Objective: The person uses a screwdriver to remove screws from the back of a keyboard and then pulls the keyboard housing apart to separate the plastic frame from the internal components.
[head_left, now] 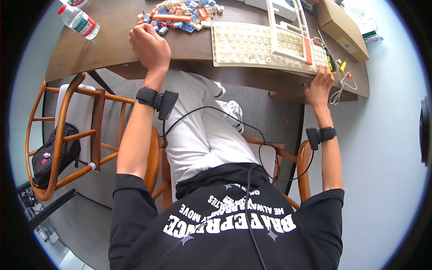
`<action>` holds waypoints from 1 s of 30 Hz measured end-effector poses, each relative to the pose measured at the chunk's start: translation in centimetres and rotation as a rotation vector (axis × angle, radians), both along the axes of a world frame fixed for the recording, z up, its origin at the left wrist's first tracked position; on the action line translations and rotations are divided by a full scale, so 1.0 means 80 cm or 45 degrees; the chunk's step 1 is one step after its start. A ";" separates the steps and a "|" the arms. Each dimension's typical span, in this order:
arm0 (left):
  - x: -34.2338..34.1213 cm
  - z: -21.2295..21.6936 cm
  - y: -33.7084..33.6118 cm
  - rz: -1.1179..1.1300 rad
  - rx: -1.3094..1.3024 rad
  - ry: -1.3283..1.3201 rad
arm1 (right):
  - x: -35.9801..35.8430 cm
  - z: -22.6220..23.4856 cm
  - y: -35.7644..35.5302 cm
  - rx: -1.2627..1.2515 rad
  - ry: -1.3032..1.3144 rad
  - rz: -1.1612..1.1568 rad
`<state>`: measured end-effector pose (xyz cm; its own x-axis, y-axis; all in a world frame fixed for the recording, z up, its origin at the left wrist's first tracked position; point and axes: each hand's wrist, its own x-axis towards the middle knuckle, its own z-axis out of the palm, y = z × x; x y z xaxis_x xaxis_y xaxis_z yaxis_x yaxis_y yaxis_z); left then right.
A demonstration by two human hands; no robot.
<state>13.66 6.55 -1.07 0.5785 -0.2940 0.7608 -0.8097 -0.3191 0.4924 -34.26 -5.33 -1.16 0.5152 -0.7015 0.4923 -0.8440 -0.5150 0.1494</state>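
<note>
A cream keyboard [240,44] with its key caps off lies along the table's near edge. A cream open frame [275,27] rests over its right part, with an orange strip [308,51] near the frame's end. My right hand [321,83] is closed, fingertips gripping the keyboard's near right corner. On the left, my left hand [150,47] is curled into a fist at the table edge. Whatever it may hold is hidden. Just beyond that fist is a heap of loose key caps [177,24] in blue, orange and cream, including a long orange one.
At the far left of the brown table [112,31], a water bottle [81,22] lies tilted in view. A cardboard box [344,31], a yellow-and-black tool handle [331,64] and a white cable [338,92] are on the right. A wooden chair [96,117] holds a black bag [56,155].
</note>
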 end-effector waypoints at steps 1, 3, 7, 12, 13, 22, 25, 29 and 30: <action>0.001 -0.001 0.000 -0.007 0.015 0.004 | -0.001 0.001 0.000 0.005 0.022 -0.006; 0.002 -0.002 0.000 0.011 0.006 0.008 | -0.001 0.002 0.000 0.010 0.029 0.007; 0.003 -0.005 0.000 -0.029 -0.007 -0.014 | -0.004 -0.003 0.000 0.024 0.048 -0.033; 0.007 -0.006 0.001 -0.036 -0.003 -0.050 | -0.006 -0.005 -0.004 0.015 0.074 -0.027; 0.007 -0.006 0.001 -0.056 -0.003 -0.046 | -0.007 -0.006 -0.004 0.019 0.082 -0.023; 0.021 -0.012 0.001 -0.098 -0.078 0.022 | -0.006 0.033 -0.005 0.179 -0.039 0.025; 0.024 -0.012 0.003 -0.218 -0.099 0.128 | -0.039 0.081 -0.008 -0.014 -0.510 0.093; -0.014 0.016 0.010 -0.490 -0.224 0.384 | -0.119 0.115 -0.006 -0.256 -0.808 -0.205; -0.032 0.036 0.014 -0.603 -0.283 0.436 | -0.136 0.118 -0.007 -0.299 -1.049 -0.325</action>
<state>11.10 7.67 1.83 0.6462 -0.4344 0.6275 -0.6227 0.1753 0.7626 -45.11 -5.90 8.30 -0.2231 -0.5809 0.7828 -0.8150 -0.3294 -0.4768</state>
